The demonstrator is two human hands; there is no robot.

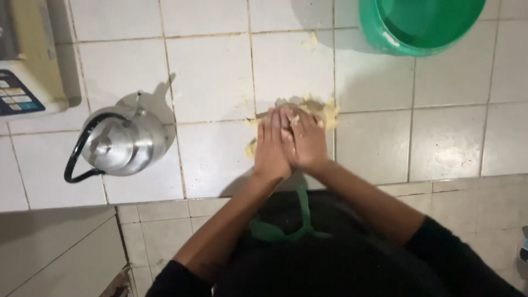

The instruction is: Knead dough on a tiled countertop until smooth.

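- While both of your hands press down together, the left hand (272,146) and right hand (305,142) lie side by side, fingers flat and closed against each other, palms on the dough (324,111).
- Your hands pinch nothing; they bear down flat, and the dough shows only past the fingertips and beside the left wrist.
- You have the dough on the tiled counter (220,77), near its front edge, about midway along it.
- Judging by the ragged rim and the crumbs on the tiles, the kneading looks only partly done: the mass holds together but is not yet smooth, and loose bits are left to gather in.
- Most of the dough is hidden under your hands, so its long axis cannot be told for sure; what shows spreads across the counter, left to right.
- Your kettle (124,140) stands well apart to the left, a scale (25,66) at the back left corner, a green basin (421,25) at the back edge.
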